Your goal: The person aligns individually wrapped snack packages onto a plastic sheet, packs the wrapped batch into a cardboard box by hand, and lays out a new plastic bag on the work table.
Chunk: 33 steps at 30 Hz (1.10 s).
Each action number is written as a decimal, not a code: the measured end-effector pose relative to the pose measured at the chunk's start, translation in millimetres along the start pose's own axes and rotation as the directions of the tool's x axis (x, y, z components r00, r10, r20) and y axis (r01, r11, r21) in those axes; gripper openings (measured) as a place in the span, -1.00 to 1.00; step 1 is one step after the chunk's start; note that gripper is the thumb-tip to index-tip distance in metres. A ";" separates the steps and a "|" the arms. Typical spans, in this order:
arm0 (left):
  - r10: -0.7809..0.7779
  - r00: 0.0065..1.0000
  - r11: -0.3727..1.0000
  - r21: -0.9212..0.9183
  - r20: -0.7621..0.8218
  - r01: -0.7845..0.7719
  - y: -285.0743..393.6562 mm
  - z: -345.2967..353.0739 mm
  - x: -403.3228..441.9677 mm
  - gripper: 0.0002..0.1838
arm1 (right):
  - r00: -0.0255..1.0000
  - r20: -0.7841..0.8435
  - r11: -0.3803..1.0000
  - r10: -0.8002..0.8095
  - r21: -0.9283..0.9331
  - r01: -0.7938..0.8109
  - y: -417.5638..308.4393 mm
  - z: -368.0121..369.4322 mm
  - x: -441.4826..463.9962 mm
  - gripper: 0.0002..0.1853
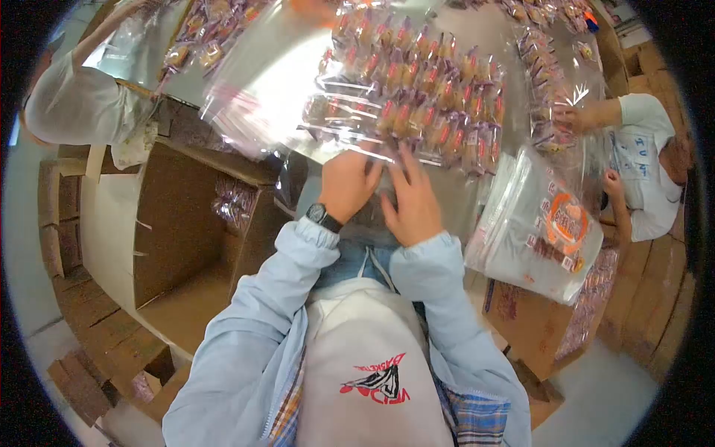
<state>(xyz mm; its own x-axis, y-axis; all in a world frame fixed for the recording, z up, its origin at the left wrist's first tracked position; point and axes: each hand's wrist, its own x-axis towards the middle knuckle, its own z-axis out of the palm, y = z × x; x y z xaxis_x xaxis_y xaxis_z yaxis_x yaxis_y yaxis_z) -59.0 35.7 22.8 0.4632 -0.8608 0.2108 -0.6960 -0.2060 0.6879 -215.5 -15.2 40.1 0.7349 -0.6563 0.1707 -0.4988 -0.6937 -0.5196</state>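
The right hand (413, 200) spreads at clear plastic (342, 112) over snacks (424, 93) near the table's (478, 24) near edge; whether the left hand (345, 183) pinches, I cannot tell. Even tension should keep rows straight.

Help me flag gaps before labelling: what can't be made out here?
Head view: whether the left hand and right hand pinch the clear plastic; glare and blur hide their contact.
Head view: lettering on the wrapped snacks; too small and blurred.
Head view: the time on the watch; too small to read.
Head view: where the left co-worker's arm ends; the top edge cuts it off.
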 end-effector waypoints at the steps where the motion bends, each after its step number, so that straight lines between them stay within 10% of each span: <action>1: 0.011 1.000 1.000 -0.008 0.002 -0.011 0.2 5.1 -1.3 -0.72 | 0.998 0.056 0.999 0.020 -0.051 -0.017 -0.5 -1.9 0.3 -0.32; 4: 0.063 0.998 0.996 0.055 0.005 -0.064 -3.7 7.2 6.2 -0.64 | 0.998 0.044 0.982 -0.049 -0.179 0.056 3.6 -3.5 6.0 -0.31; 8: 0.148 0.984 0.988 -0.065 0.098 -0.142 0.9 2.5 25.3 -0.60 | 0.998 -0.061 0.990 0.007 0.138 0.002 13.4 -21.0 -1.6 -0.34; 12: 0.405 0.906 0.909 0.050 0.120 -0.413 -2.7 17.0 50.0 -0.60 | 0.997 0.067 0.997 -0.048 -0.063 0.052 14.4 -29.5 -14.4 -0.54; 24: 0.486 0.842 0.871 -0.212 0.235 -0.443 -30.1 19.2 61.9 -0.43 | 0.989 -0.140 0.997 -0.049 -0.072 0.039 24.6 3.3 -58.4 -0.70; 27: 0.360 0.766 0.929 -0.125 0.533 -0.349 -15.9 -12.3 64.9 -0.28 | 0.980 -0.142 0.986 -0.142 -0.110 0.127 23.6 -4.2 -65.7 -0.66; 33: 0.463 0.757 0.856 -0.013 0.462 -0.516 -12.9 -24.7 43.9 -0.24 | 0.998 -0.061 0.998 0.021 -0.057 -0.024 29.9 -22.3 -75.8 -0.62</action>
<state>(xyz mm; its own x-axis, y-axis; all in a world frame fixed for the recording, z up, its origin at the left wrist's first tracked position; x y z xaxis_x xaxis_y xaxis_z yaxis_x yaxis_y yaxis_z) -16.1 12.0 40.3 -0.2252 -0.9615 0.1576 -0.8280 0.2741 0.4891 -296.4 7.3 30.3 0.6953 -0.6873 0.2103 -0.5420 -0.6935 -0.4746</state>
